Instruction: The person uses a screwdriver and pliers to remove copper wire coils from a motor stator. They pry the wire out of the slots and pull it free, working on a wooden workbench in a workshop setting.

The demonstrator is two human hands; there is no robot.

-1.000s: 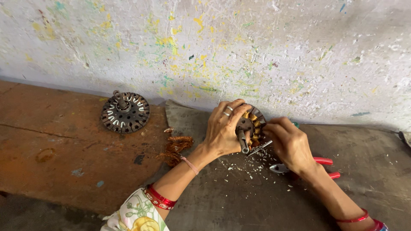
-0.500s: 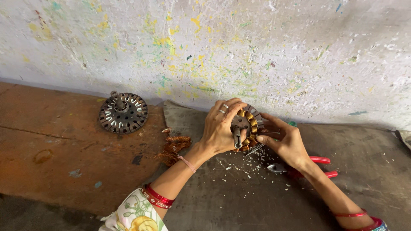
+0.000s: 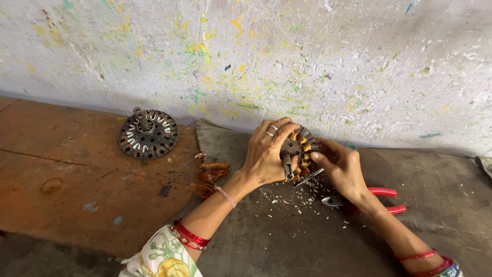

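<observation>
- A rust-brown board (image 3: 66,174) and a grey sheet (image 3: 307,241) are laid across the lower frame.
- A round slotted metal stator (image 3: 148,133) is set on the board, upper left.
- Copper wire scraps (image 3: 210,177), white chips (image 3: 292,202) and red-handled pliers (image 3: 374,200) are scattered on the sheet, centre and right.

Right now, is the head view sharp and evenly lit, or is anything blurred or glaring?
Head view: soft, even light, no glare; faint shadows under the left hand and right hand. The wound stator they hold is sharp, as are the pliers. No visible motion blur.
</observation>
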